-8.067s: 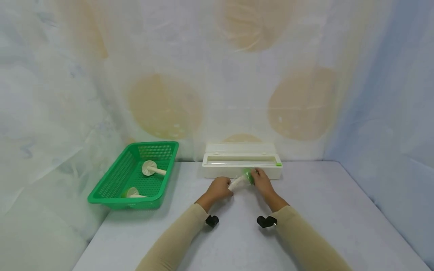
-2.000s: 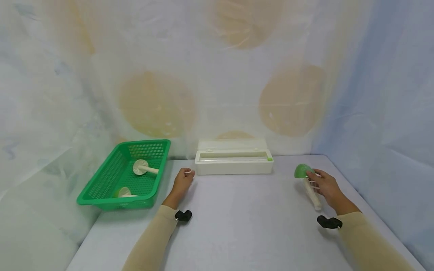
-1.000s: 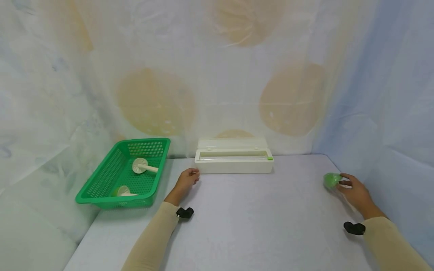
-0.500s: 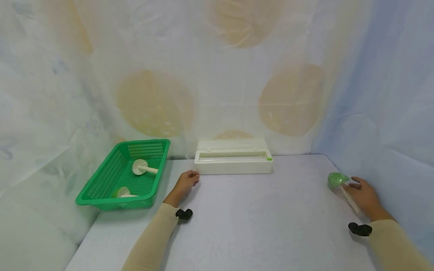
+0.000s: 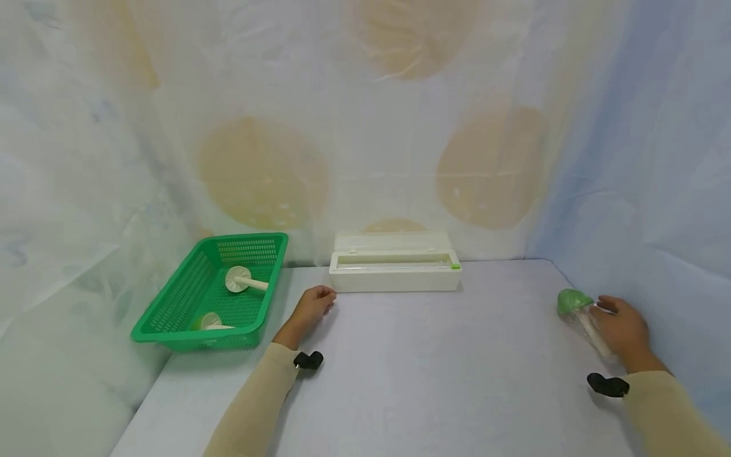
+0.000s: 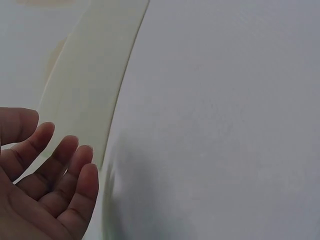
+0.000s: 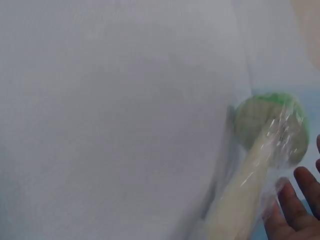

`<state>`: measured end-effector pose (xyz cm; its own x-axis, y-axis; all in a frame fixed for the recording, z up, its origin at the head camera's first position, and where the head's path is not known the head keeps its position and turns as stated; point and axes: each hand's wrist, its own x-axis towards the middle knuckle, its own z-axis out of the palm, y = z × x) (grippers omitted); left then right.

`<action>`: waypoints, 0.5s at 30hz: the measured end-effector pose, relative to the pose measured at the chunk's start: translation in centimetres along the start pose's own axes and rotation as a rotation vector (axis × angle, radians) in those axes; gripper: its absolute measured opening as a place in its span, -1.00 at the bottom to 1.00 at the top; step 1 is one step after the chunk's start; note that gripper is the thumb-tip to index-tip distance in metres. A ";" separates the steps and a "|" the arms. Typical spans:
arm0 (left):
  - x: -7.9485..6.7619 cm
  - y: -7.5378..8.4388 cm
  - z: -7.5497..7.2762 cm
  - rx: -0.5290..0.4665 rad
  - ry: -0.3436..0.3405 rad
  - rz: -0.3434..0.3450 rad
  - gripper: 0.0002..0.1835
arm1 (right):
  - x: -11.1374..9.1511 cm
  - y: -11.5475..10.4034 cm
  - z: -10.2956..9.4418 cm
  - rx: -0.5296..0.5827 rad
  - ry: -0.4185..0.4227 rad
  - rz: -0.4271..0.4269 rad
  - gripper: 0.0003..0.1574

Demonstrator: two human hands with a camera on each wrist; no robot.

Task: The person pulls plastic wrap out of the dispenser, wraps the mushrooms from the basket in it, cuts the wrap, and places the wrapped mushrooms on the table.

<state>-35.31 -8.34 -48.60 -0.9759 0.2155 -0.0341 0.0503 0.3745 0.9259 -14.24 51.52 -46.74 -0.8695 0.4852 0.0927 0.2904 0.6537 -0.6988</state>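
Observation:
A toy mushroom with a green cap and pale stem, wrapped in clear film, lies tilted at the right side of the table. My right hand is just right of it, fingers loosely spread beside the stem. In the right wrist view, the mushroom's film-covered stem points toward the camera. My left hand rests by the front left corner of a white cling film dispenser, whose lid stands up. Its fingers are loosely bent with nothing between them.
On the left is a green perforated basket. Inside lie two more mushrooms, one at the back and one at the front. Hanging sheets wall the table at the back and both sides.
Earlier both hands held the wrapped mushroom before the dispenser. The right hand has carried it to the right, laid it down and let go; the left hand has moved to the dispenser's left corner.

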 end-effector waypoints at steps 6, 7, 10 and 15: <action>-1.0 1.5 -0.7 0.116 -0.034 0.138 -0.79 | 0.1 -3.3 0.7 0.009 0.042 0.000 -0.28; -1.2 1.9 -0.9 0.141 -0.040 0.165 -0.78 | 0.1 -3.9 0.9 0.010 0.047 -0.005 -0.29; -1.8 3.1 -1.7 0.199 -0.056 0.221 -0.76 | 0.0 -5.5 1.8 0.018 0.049 -0.043 -0.32; -2.4 4.3 -2.8 0.276 -0.059 0.265 -0.76 | -0.2 -7.5 3.5 0.016 0.040 -0.106 -0.38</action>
<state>-33.38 -9.82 -43.50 -0.9080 0.3857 0.1635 0.3620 0.5259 0.7697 -17.66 44.54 -44.01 -0.8781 0.4371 0.1945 0.1913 0.6934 -0.6947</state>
